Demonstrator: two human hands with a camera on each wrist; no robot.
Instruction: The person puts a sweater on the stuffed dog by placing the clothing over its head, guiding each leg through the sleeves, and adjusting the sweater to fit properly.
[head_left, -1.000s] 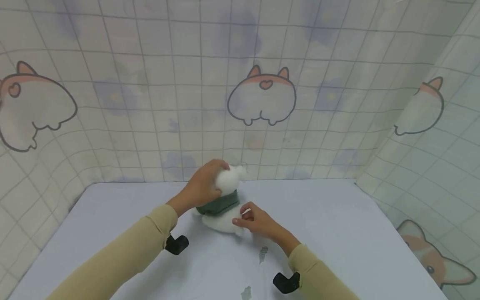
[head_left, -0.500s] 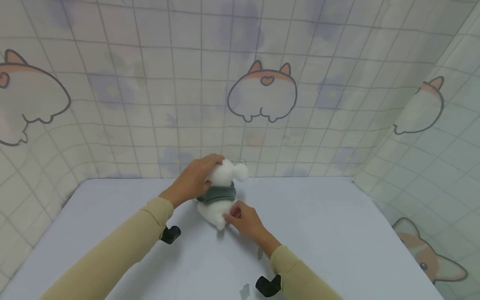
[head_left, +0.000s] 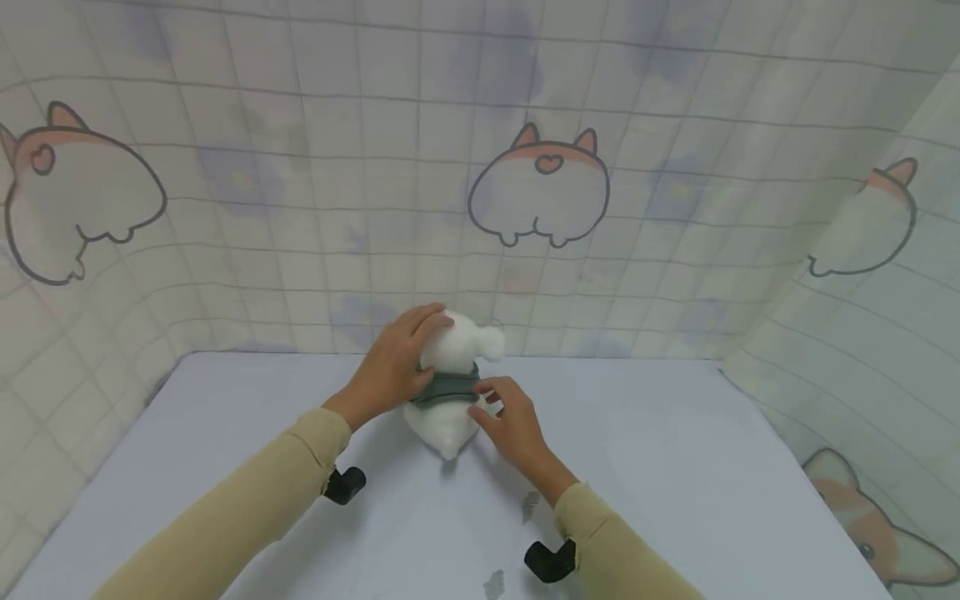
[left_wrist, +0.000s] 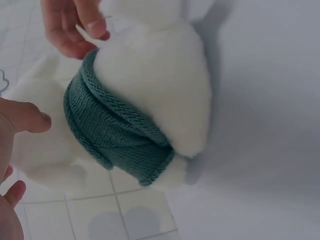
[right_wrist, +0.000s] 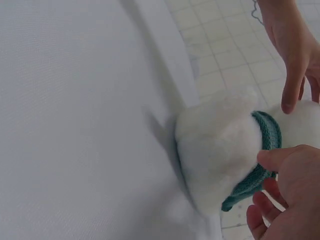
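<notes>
A white plush toy [head_left: 452, 425] in a green knitted sweater [head_left: 447, 388] sits upright near the table's back edge, its back towards the head view. My left hand [head_left: 395, 354] holds the toy's round head, fingers over the top and thumb near the neck. At the sweater's right edge is my right hand [head_left: 513, 421], thumb and curled fingertips about the knit. In the right wrist view that thumb [right_wrist: 280, 159] lies against the sweater. The left wrist view shows the sweater [left_wrist: 115, 122] round the white body [left_wrist: 170, 80]. The toy's front is hidden.
The toy stands on a table [head_left: 637, 450] with a white cover bearing small grey patches [head_left: 494, 585]. A gridded curtain [head_left: 390, 208] with animal drawings hangs behind and along both sides. Black wrist pieces [head_left: 550, 562] stick out beneath both sleeves.
The toy has turned and stands straighter, its white tail end now facing me. My right hand has shifted up from the lower body to the sweater's edge; my left stays on the head.
</notes>
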